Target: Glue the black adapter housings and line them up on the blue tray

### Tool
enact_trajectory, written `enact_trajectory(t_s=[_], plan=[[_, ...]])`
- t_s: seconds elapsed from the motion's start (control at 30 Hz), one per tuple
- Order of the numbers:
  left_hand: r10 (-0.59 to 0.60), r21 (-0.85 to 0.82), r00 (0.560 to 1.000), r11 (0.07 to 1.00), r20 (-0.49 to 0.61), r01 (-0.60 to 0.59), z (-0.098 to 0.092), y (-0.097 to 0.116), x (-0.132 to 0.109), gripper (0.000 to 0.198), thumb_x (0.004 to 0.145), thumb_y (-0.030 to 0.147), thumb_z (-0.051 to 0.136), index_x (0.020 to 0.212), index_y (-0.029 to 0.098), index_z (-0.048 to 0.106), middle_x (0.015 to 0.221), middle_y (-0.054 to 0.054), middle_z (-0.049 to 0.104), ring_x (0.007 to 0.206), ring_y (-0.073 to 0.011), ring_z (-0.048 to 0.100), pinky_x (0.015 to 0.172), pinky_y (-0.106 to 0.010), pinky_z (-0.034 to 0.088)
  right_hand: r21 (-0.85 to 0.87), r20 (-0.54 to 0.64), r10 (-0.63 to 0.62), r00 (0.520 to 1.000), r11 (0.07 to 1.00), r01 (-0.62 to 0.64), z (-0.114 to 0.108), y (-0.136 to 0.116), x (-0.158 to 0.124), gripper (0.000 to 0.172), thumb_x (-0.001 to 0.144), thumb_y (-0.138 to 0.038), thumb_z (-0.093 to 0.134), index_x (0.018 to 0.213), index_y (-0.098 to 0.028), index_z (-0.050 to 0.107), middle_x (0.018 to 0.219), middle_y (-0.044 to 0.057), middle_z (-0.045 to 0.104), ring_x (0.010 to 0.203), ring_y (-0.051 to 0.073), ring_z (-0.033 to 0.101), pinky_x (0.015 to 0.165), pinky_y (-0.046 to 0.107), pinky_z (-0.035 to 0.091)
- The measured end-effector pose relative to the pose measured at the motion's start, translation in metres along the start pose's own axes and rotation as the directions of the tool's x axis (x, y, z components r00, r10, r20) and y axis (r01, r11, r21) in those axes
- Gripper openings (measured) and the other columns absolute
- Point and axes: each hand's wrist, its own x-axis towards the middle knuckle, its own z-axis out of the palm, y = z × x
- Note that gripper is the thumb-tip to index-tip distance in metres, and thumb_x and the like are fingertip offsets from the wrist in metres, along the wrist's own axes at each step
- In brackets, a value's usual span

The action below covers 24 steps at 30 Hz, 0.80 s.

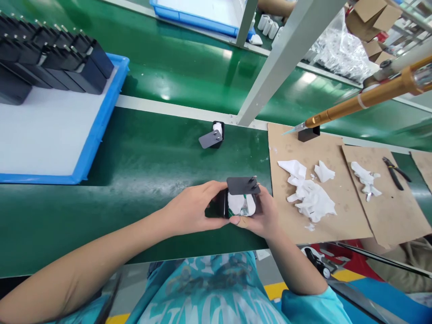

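Observation:
Both of my hands hold one black plug adapter housing (pixel 223 203) above the near edge of the green bench. My left hand (pixel 197 208) grips its left side between thumb and fingers. On the right side, my right hand (pixel 261 213) wraps round it, thumb at the near edge. White material fills the open housing, and a dark cover plate with metal pins (pixel 240 185) sits tilted at its far edge. Further back on the bench stands a second black housing (pixel 220 143), its pinned cover (pixel 209 139) lying aslant across it.
A blue-rimmed tray (pixel 97 130) at left holds several black adapters (pixel 84 72). Right are cardboard sheets (pixel 351 220), crumpled white wipes (pixel 313 200), pliers (pixel 393 173), a black housing (pixel 308 134) and an overhanging brown dispenser (pixel 357 101). A grey post (pixel 270 67) rises behind.

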Motion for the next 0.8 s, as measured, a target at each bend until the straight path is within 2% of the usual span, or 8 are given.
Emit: enact_trajectory(t_s=[0.1, 0.2, 0.37, 0.5, 0.63, 0.7, 0.8], plan=[[0.009, 0.004, 1.000, 1.000, -0.024, -0.009, -0.001, 0.004, 0.000, 0.054, 0.078, 0.035, 0.068, 0.126, 0.021, 0.047, 0.111, -0.006, 0.067, 0.087, -0.0194, 0.069, 0.072, -0.030, 0.057, 0.056, 0.009, 0.119, 0.993, 0.991, -0.119, -0.001, -0.004, -0.008, 0.065, 0.074, -0.056, 0.074, 0.125, -0.023, 0.053, 0.103, 0.009, 0.070, 0.087, 0.023, 0.071, 0.076, 0.037, 0.060], [0.057, 0.006, 0.998, 0.998, -0.031, -0.057, -0.001, 0.009, -0.002, 0.053, 0.076, 0.032, 0.069, 0.124, 0.022, 0.048, 0.113, -0.006, 0.066, 0.092, -0.0197, 0.068, 0.076, -0.030, 0.057, 0.086, 0.009, 0.137, 0.991, 0.987, -0.137, -0.001, -0.009, -0.021, 0.063, 0.076, -0.054, 0.073, 0.126, -0.022, 0.054, 0.112, 0.012, 0.068, 0.100, 0.026, 0.070, 0.086, 0.040, 0.059], [0.191, 0.033, 0.980, 0.981, -0.046, -0.190, 0.001, 0.013, -0.006, 0.059, 0.073, 0.026, 0.070, 0.127, 0.022, 0.046, 0.119, -0.009, 0.064, 0.103, -0.0222, 0.066, 0.082, -0.032, 0.057, 0.208, -0.080, -0.001, 0.997, 0.978, 0.018, 0.001, -0.018, -0.038, 0.069, 0.079, -0.047, 0.072, 0.137, -0.022, 0.046, 0.119, 0.013, 0.064, 0.111, 0.026, 0.066, 0.092, 0.043, 0.058], [0.259, 0.046, 0.965, 0.965, -0.040, -0.257, 0.001, 0.016, -0.007, 0.063, 0.072, 0.023, 0.069, 0.130, 0.023, 0.044, 0.120, -0.010, 0.064, 0.106, -0.0222, 0.064, 0.081, -0.031, 0.057, 0.197, -0.175, -0.155, 0.972, 0.962, 0.189, 0.004, -0.023, -0.039, 0.072, 0.082, -0.036, 0.071, 0.143, -0.018, 0.039, 0.119, 0.015, 0.062, 0.114, 0.027, 0.064, 0.094, 0.046, 0.057], [0.206, 0.002, 0.978, 0.978, -0.021, -0.206, -0.003, 0.022, -0.006, 0.062, 0.072, 0.022, 0.069, 0.130, 0.024, 0.045, 0.119, -0.008, 0.064, 0.098, -0.0187, 0.066, 0.076, -0.028, 0.057, 0.121, -0.338, -0.261, 0.904, 0.941, 0.317, 0.004, -0.029, -0.038, 0.079, 0.081, -0.031, 0.073, 0.148, -0.026, 0.030, 0.125, 0.014, 0.061, 0.111, 0.028, 0.066, 0.087, 0.047, 0.060], [0.159, -0.007, 0.987, 0.987, -0.009, -0.160, -0.005, 0.025, -0.006, 0.060, 0.073, 0.021, 0.068, 0.128, 0.024, 0.046, 0.116, -0.006, 0.065, 0.092, -0.0167, 0.066, 0.074, -0.027, 0.057, 0.126, -0.417, -0.222, 0.882, 0.946, 0.298, 0.003, -0.033, -0.039, 0.074, 0.082, -0.033, 0.071, 0.146, -0.026, 0.035, 0.123, 0.014, 0.061, 0.108, 0.029, 0.067, 0.083, 0.048, 0.062], [0.124, -0.001, 0.992, 0.992, 0.010, -0.124, -0.007, 0.028, -0.006, 0.057, 0.072, 0.021, 0.069, 0.125, 0.024, 0.048, 0.112, -0.004, 0.066, 0.087, -0.0156, 0.066, 0.074, -0.027, 0.056, 0.178, -0.438, -0.089, 0.895, 0.967, 0.184, 0.000, -0.038, -0.043, 0.064, 0.083, -0.038, 0.069, 0.140, -0.021, 0.045, 0.117, 0.016, 0.063, 0.103, 0.030, 0.069, 0.077, 0.047, 0.063]])
